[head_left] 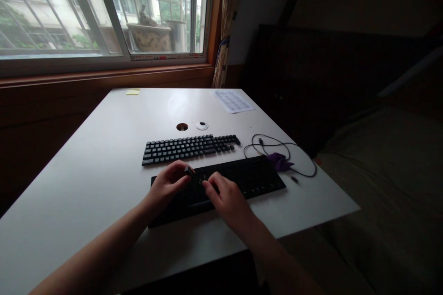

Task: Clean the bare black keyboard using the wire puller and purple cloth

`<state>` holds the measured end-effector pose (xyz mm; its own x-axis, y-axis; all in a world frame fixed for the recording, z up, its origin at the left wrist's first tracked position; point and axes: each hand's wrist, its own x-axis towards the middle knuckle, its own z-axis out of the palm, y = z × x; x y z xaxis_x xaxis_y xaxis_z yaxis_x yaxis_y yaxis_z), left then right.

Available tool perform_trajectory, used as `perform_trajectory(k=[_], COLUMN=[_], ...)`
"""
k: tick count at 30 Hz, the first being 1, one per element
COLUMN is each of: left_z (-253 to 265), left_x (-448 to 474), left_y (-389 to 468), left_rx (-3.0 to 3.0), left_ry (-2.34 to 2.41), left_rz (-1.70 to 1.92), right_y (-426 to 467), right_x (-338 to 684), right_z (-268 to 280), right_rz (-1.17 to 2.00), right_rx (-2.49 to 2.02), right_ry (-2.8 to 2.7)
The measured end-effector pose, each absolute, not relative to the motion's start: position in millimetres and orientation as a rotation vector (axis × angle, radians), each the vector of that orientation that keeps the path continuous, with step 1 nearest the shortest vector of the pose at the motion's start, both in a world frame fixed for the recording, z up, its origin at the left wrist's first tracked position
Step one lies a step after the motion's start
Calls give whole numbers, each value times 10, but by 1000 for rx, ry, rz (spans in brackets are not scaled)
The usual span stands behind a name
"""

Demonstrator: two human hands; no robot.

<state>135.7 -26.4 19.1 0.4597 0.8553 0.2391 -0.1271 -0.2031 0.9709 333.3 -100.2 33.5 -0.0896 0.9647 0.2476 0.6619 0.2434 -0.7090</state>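
A black keyboard base [238, 177], its keys apparently stripped off, lies slightly askew in front of me. Over its left half, my left hand [169, 179] pinches a small dark keycap [188, 171] between thumb and fingers. My right hand [223, 191] is closed just beside it, thumb against fingertips. A thin, pale-glinting bit [201, 180] shows at those fingertips, too small to make out. Behind the base, rows of black keycaps [180, 148] are laid out on the table in keyboard order.
A purple cloth [278, 162] touches the base's right end, with a looped black cable [313, 166] around it. A small dark piece [294, 179] lies nearby. The white table [104, 147] also bears a printed sheet [233, 101], yellow notes [133, 91] and a cable hole [182, 126].
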Motion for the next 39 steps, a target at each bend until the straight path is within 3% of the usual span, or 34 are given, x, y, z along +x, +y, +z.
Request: perform_trajectory(k=[6,26,39], left_z=[140,202,87], left_x=[1367,1345,1398], left_y=[-271,-276,-224], left_rx=[1359,1472,2612], left_ry=[664,628,728], left_rz=[866,521,667], right_y=[-1016,-896,-202], right_x=[3468,3553,4877], right_z=[323,337,325], right_rz=[637,418,250], right_rx=[-1333,-1115,-1727], right_ry=[-1638,-2109,-2024])
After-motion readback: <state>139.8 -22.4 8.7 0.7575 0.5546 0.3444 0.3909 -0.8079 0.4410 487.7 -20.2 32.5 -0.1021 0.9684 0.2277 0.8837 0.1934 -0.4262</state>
